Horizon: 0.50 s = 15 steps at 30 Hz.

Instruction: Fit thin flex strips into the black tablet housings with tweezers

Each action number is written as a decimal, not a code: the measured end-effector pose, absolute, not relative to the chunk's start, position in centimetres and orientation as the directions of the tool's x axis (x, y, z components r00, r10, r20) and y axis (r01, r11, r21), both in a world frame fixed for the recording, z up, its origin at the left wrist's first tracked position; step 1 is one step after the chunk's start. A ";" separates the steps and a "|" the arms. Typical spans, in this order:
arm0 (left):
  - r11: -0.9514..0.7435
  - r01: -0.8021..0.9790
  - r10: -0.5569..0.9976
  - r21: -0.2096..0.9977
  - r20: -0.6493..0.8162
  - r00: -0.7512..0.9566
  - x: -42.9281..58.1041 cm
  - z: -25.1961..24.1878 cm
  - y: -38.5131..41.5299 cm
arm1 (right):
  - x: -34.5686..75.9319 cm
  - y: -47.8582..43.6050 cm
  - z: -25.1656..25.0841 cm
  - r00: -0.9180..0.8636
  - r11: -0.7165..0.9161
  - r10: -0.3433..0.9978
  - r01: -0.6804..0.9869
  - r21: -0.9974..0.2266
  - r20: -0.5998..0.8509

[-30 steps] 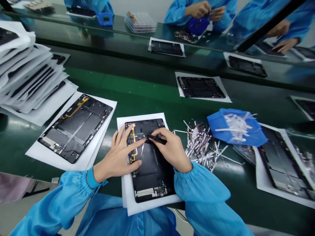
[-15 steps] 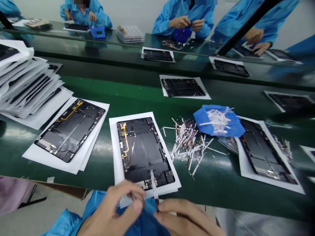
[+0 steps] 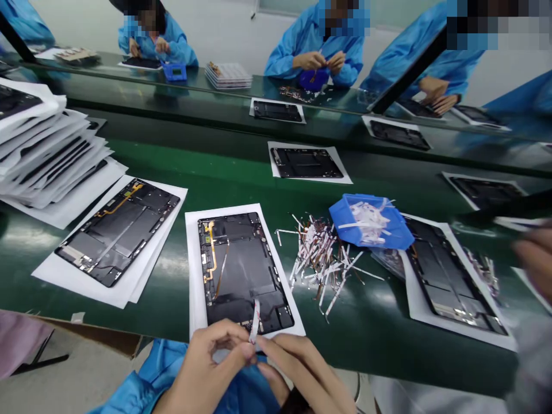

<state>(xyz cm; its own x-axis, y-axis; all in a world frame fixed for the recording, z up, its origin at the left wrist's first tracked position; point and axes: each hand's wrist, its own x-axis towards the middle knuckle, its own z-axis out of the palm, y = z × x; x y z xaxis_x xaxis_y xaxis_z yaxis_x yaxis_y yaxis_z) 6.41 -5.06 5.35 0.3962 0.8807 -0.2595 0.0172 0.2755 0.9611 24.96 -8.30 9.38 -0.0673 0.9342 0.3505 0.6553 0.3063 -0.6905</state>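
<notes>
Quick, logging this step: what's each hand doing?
Left hand: closed, pinching a white adhesive strip.
Right hand: closed, pinching the same white adhesive strip.

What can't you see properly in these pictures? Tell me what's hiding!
Head view: the bottom end of the thin strip is hidden behind the left hand and right hand.

Head view: what the co-worker's hands across the bench hold is too small to make out.

Head view: a hand at the right edge is blurred and cut off by that edge.
</notes>
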 end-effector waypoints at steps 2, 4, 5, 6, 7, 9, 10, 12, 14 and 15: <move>0.117 0.082 0.910 0.990 -0.140 0.390 6.6 5.7 -4.9 | 28.5 -4.8 11.4 -0.103 0.308 0.942 0.644 -0.700 0.320; -0.033 0.128 0.908 0.991 -0.023 0.418 6.7 6.3 -4.4 | 32.9 -1.0 13.4 -0.044 0.275 0.943 0.659 -0.700 0.330; -0.105 0.144 0.896 0.984 0.031 0.444 6.8 6.6 -4.2 | 35.0 0.6 14.2 -0.012 0.255 0.943 0.665 -0.701 0.332; -0.178 0.156 0.878 0.972 0.085 0.472 6.8 6.8 -3.9 | 36.7 1.8 14.7 -0.001 0.239 0.948 0.665 -0.708 0.319; -0.254 0.164 0.856 0.953 0.142 0.497 6.9 7.1 -3.7 | 37.7 2.5 14.9 0.016 0.226 0.949 0.666 -0.711 0.316; -0.401 0.178 0.809 0.899 0.256 0.529 7.0 7.4 -3.4 | 37.7 2.1 14.3 0.019 0.215 0.953 0.663 -0.717 0.303; -0.464 0.189 0.784 0.865 0.301 0.543 7.0 7.4 -3.4 | 36.7 1.2 13.7 0.011 0.215 0.955 0.659 -0.721 0.295; -0.559 0.230 0.743 0.796 0.360 0.564 7.1 7.4 -3.3 | 33.3 -1.7 12.0 -0.016 0.226 0.960 0.639 -0.735 0.281; -0.630 0.276 0.713 0.726 0.401 0.575 6.9 7.1 -3.3 | 29.5 -4.8 10.4 -0.043 0.237 0.962 0.617 -0.750 0.269; -0.654 0.296 0.702 0.697 0.413 0.580 6.8 7.0 -3.3 | 27.9 -6.0 9.8 -0.056 0.243 0.963 0.608 -0.756 0.265</move>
